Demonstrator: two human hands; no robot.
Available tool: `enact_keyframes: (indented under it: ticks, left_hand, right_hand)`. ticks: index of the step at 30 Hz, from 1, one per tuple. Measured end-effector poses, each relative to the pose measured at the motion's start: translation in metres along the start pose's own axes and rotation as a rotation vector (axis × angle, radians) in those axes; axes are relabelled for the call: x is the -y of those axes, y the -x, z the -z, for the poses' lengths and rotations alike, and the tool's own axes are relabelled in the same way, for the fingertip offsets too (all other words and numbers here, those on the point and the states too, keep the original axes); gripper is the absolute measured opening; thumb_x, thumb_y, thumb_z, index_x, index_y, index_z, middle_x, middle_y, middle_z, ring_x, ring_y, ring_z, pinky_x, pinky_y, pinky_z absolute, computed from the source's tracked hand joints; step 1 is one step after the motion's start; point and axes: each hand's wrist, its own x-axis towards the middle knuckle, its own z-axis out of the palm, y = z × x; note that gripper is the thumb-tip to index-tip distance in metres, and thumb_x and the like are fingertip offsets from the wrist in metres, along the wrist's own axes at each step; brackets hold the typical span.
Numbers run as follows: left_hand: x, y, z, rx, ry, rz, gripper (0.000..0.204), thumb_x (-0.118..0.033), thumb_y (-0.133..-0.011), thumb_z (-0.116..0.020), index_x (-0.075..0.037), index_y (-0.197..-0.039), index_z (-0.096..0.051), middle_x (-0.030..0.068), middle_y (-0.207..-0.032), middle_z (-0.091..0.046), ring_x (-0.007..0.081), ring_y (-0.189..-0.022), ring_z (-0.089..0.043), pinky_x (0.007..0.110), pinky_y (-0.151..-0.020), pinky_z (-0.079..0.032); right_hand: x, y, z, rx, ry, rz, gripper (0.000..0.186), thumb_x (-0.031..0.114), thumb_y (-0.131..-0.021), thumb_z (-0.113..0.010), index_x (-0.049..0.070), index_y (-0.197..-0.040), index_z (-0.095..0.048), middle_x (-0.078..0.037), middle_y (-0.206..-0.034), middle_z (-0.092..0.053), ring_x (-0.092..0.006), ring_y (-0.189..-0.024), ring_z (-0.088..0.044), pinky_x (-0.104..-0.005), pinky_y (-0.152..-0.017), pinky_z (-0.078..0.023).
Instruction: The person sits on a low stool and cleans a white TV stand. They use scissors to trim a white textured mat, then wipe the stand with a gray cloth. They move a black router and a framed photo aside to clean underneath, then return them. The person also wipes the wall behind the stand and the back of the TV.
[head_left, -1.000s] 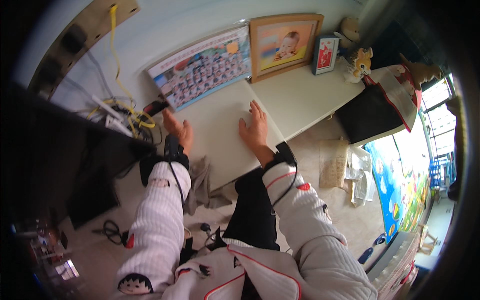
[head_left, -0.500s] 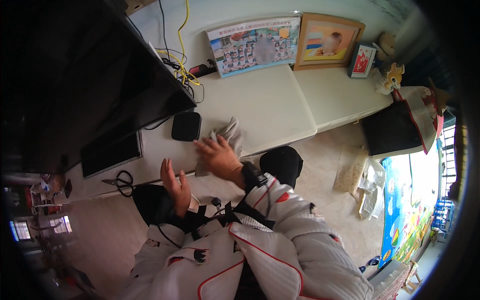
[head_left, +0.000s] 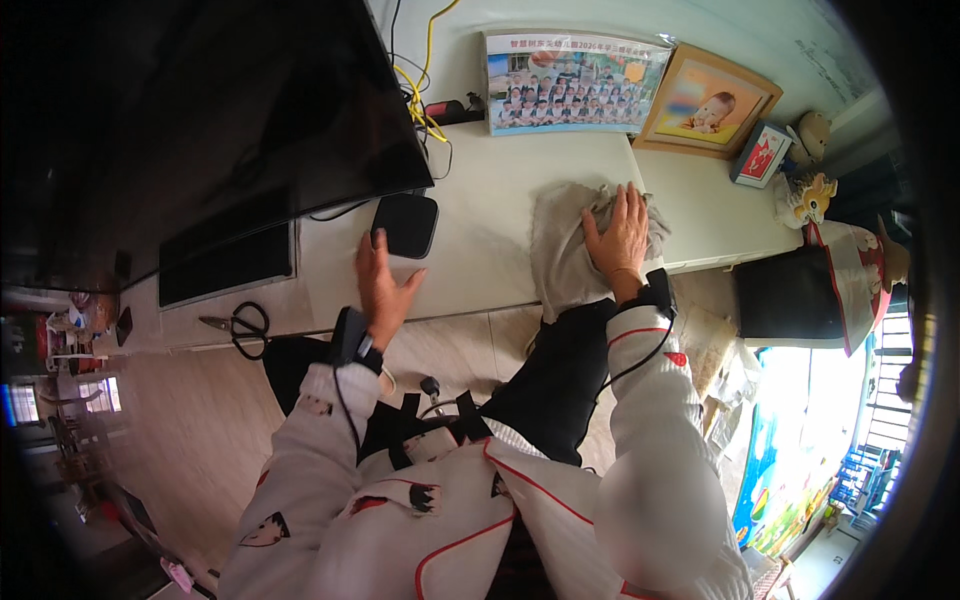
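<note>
A grey cloth [head_left: 562,250] lies spread and wrinkled on the white cabinet top [head_left: 475,240], near its right end, with one edge drooping over the front. My right hand [head_left: 622,243] presses flat on it, fingers stretched out. Farther left, my left hand [head_left: 385,290] hovers by the front edge with thumb and fingers apart, holding nothing. Just beyond its fingertips sits a small black box [head_left: 405,225] with rounded corners. I cannot tell whether the fingertips touch the box.
A large black screen [head_left: 250,110] overhangs the left. Black-handled scissors [head_left: 245,325] lie near the front edge by a dark flat panel [head_left: 228,272]. Behind stand a group photo [head_left: 575,90], a wooden frame [head_left: 706,105] and a deer figurine [head_left: 805,198]. Yellow cable [head_left: 425,115] tangles by the screen.
My right hand and the cloth have moved right along the cabinet top, and the cloth is more spread out. My left hand has come forward toward the black box. The view has shifted.
</note>
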Motion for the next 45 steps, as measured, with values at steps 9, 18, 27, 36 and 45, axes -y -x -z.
enact_keyframes:
  ticks: [9,18,27,36,45]
  left_hand:
    - [-0.032,-0.030,-0.075,-0.283,-0.227,0.040,0.081,-0.044,-0.061,-0.090,-0.016,-0.132,-0.063,0.0300,-0.141,-0.043,0.0504,-0.120,-0.043,0.058,-0.097,-0.042]
    - [-0.057,-0.039,-0.085,-0.274,-0.096,0.030,0.075,-0.037,-0.066,-0.088,-0.013,-0.132,-0.061,0.0295,-0.140,-0.044,0.0481,-0.123,-0.042,0.058,-0.102,-0.038]
    - [-0.048,-0.035,-0.070,-0.208,0.087,0.083,0.103,-0.028,-0.067,-0.089,0.002,-0.147,-0.033,0.0264,-0.143,-0.043,0.0414,-0.130,-0.042,0.050,-0.110,-0.036]
    - [-0.024,0.016,-0.005,-0.124,0.420,0.190,0.081,-0.006,-0.085,-0.071,0.002,-0.152,-0.026,0.0234,-0.150,-0.035,0.0378,-0.137,-0.040,0.045,-0.114,-0.036]
    - [0.009,0.128,0.116,-0.101,0.118,0.071,0.058,0.002,-0.082,-0.066,-0.001,-0.138,-0.050,0.0196,-0.143,-0.050,0.0380,-0.132,-0.046,0.046,-0.111,-0.038]
  right_hand:
    - [0.008,-0.005,0.006,0.039,-0.008,-0.039,0.069,0.046,-0.090,-0.064,-0.004,-0.136,-0.051,-0.023,-0.147,-0.046,-0.0393,-0.138,-0.039,-0.0489,-0.115,-0.032]
    - [0.007,-0.005,0.008,0.029,-0.082,-0.040,0.069,0.043,-0.089,-0.066,-0.004,-0.137,-0.050,-0.022,-0.149,-0.044,-0.0399,-0.138,-0.039,-0.0485,-0.116,-0.031]
    - [0.028,0.026,0.022,0.043,-0.020,-0.066,0.090,0.050,-0.079,-0.076,-0.003,-0.144,-0.042,-0.030,-0.151,-0.037,-0.0465,-0.141,-0.034,-0.0552,-0.117,-0.027]
    - [0.209,0.119,0.004,0.259,-0.365,0.527,0.064,0.024,-0.083,-0.067,-0.008,-0.136,-0.049,-0.026,-0.150,-0.042,-0.0408,-0.143,-0.037,-0.0504,-0.119,-0.028]
    - [0.197,0.081,-0.010,0.238,-0.491,0.460,0.064,0.014,-0.079,-0.069,-0.005,-0.136,-0.048,-0.022,-0.143,-0.049,-0.0398,-0.134,-0.046,-0.0452,-0.113,-0.038]
